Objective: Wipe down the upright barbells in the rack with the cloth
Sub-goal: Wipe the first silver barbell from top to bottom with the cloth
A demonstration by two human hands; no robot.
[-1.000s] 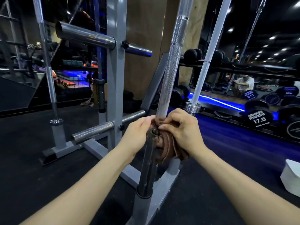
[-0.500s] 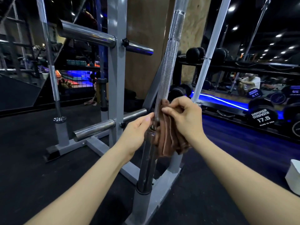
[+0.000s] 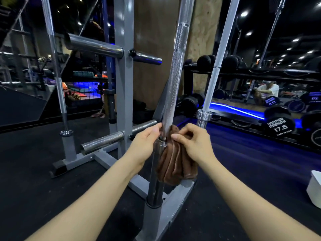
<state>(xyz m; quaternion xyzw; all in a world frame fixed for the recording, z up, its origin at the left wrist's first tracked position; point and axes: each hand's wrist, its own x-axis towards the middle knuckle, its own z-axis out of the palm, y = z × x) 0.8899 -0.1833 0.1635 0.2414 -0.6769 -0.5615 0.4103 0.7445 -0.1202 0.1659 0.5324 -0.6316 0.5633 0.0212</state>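
Barbell [image 3: 173, 80], knurled and silver, stands upright in the grey rack [image 3: 123, 87] at the centre of my view, its dark sleeve dropping into a holder tube near the rack's foot. My left hand [image 3: 145, 145] holds the bar just above the sleeve collar, fingers curled round the shaft from the left. My right hand [image 3: 192, 144] pinches the brown cloth [image 3: 175, 167] between thumb and curled fingers, pressing its top against the bar's right side; the rest of the cloth hangs in folds down beside the sleeve. A second barbell [image 3: 217, 66] stands upright just to the right and a little farther off, its chrome collar level with my right knuckles. A third bar [image 3: 55, 70] stands at the far left of the rack. Horizontal chrome pegs [image 3: 97, 46] jut from the rack's post. Dumbbells [image 3: 278, 126] marked 17.5 line the far right, and a white object [image 3: 315, 186] sits on the dark floor at the right edge.
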